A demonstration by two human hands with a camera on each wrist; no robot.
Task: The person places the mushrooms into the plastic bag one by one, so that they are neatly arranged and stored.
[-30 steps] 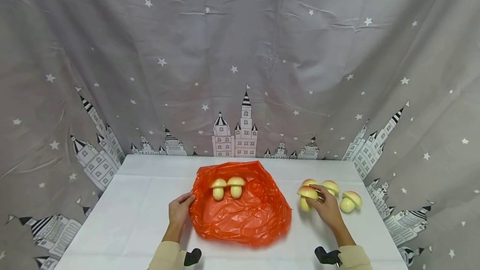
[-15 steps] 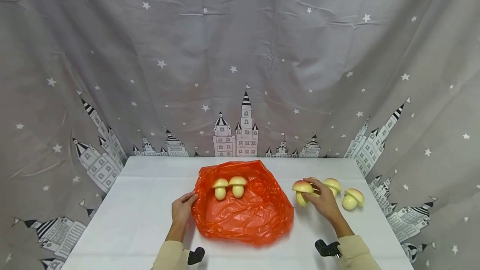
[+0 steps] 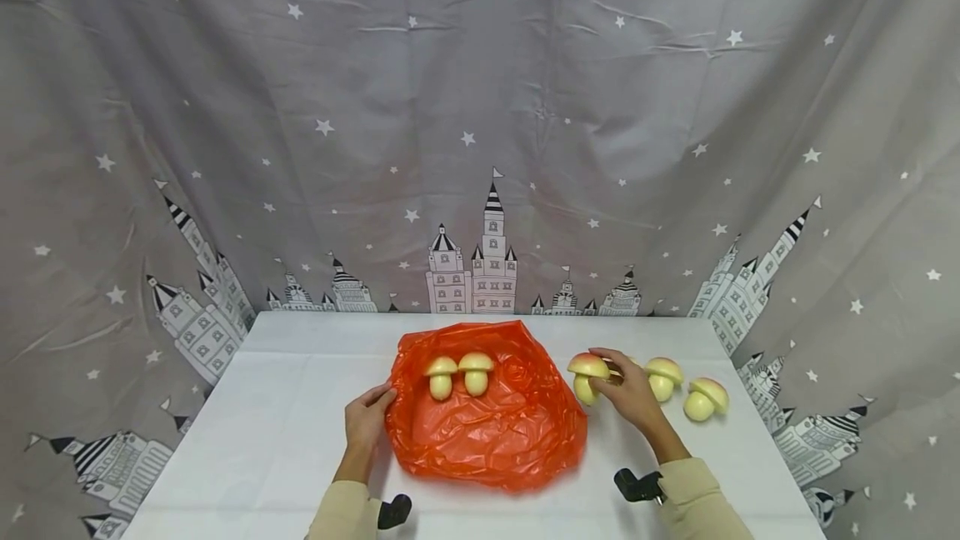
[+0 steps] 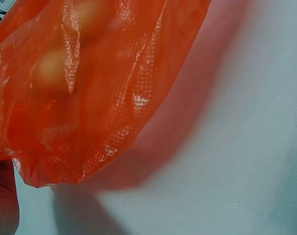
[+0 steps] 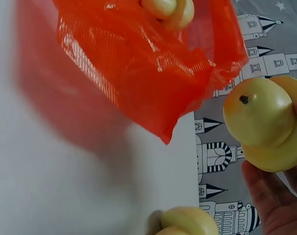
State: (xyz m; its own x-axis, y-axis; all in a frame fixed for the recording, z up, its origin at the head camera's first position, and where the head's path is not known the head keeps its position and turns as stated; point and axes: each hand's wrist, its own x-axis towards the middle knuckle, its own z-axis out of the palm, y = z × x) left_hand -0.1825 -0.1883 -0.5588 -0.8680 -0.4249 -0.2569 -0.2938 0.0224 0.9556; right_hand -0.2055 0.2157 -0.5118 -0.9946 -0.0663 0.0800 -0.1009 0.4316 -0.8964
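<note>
An orange-red plastic bag (image 3: 487, 448) lies spread wide on the white table, its mouth facing up. My left hand (image 3: 363, 423) pinches the bag's left rim; in the left wrist view the bag's side (image 4: 104, 93) fills the upper left. Two toy mushrooms, one (image 3: 441, 378) beside the other (image 3: 476, 373), sit inside toward the back. Just right of the bag, my right hand (image 3: 630, 394) grips a yellow toy mushroom (image 3: 587, 368) with a reddish cap top. The right wrist view shows this mushroom (image 5: 261, 115) between thumb and fingers, close to the bag's edge.
On the table's right side rest more toy mushrooms, one (image 3: 663, 378) behind the right hand and another (image 3: 706, 400) farther right. One more is mostly hidden by the right hand. A grey curtain (image 3: 480, 107) printed with castles and stars hangs behind the white table (image 3: 285, 423).
The right hand has carried its mushroom left, away from the others and up to the bag's right side. The left hand keeps its hold on the rim.
</note>
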